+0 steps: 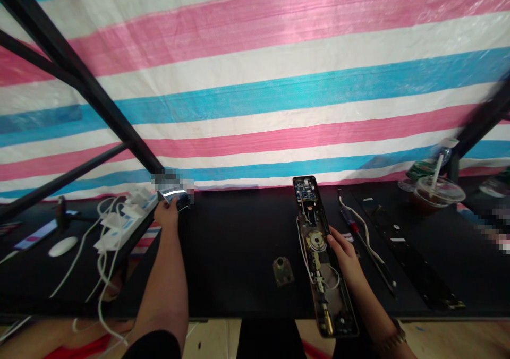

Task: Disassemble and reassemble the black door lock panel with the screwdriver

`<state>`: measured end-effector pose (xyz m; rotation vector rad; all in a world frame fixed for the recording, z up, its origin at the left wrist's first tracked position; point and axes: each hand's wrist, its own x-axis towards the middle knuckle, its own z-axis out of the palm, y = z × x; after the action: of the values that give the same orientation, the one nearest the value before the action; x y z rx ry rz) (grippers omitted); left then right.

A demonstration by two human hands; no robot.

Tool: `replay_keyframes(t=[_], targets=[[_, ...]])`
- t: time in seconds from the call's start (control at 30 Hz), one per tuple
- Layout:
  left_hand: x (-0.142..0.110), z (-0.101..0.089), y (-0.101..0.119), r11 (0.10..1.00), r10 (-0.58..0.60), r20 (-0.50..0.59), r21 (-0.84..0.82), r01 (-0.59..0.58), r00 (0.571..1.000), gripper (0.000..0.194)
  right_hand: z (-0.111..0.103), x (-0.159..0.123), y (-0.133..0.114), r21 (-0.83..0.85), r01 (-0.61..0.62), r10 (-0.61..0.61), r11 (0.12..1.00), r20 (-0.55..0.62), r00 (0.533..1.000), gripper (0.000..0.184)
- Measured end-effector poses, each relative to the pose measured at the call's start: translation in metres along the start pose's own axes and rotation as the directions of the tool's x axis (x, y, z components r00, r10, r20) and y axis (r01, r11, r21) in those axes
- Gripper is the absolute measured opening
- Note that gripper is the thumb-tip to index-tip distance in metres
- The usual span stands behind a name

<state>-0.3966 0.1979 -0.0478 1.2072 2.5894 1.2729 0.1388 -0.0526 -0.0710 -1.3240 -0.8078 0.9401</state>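
Note:
My left hand (pixel 166 214) reaches to the far left of the table. It is closed round a dark glossy phone-like slab (pixel 181 201), whose upper part is blurred out. On the right, my right hand (pixel 341 248) grips the side of a long black electronic door lock housing (pixel 323 274). The housing lies open and reaches past the table's front edge. Inside show a blue circuit board, a round ringed part, thin wires and a brass-coloured cylinder. A small square metal part with a round boss (pixel 282 271) lies left of it.
A screwdriver (pixel 360 234) and a cable lie right of the housing, beside a long black plate (pixel 414 266). A cup of dark drink (pixel 436 195) and a bottle stand back right. At left are a white power strip (pixel 127 223), cords, a white mouse (pixel 62 246) and a phone (pixel 37 234).

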Motion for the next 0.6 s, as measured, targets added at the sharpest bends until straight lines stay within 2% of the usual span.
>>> replay_keyframes(t=[0.37, 0.6], targets=[[0.0018, 0.0024, 0.0009, 0.999, -0.041, 0.004, -0.003, 0.041, 0.999, 0.032, -0.0019, -0.0012, 0.0008, -0.027, 0.000, 0.000, 1.000, -0.012, 1.000, 0.064], [-0.0020, 0.0016, 0.0039, 0.995, -0.097, 0.040, -0.015, 0.098, 0.994, 0.041, -0.0014, -0.0021, -0.0004, -0.022, -0.017, 0.016, 1.000, -0.010, 1.000, 0.064]])
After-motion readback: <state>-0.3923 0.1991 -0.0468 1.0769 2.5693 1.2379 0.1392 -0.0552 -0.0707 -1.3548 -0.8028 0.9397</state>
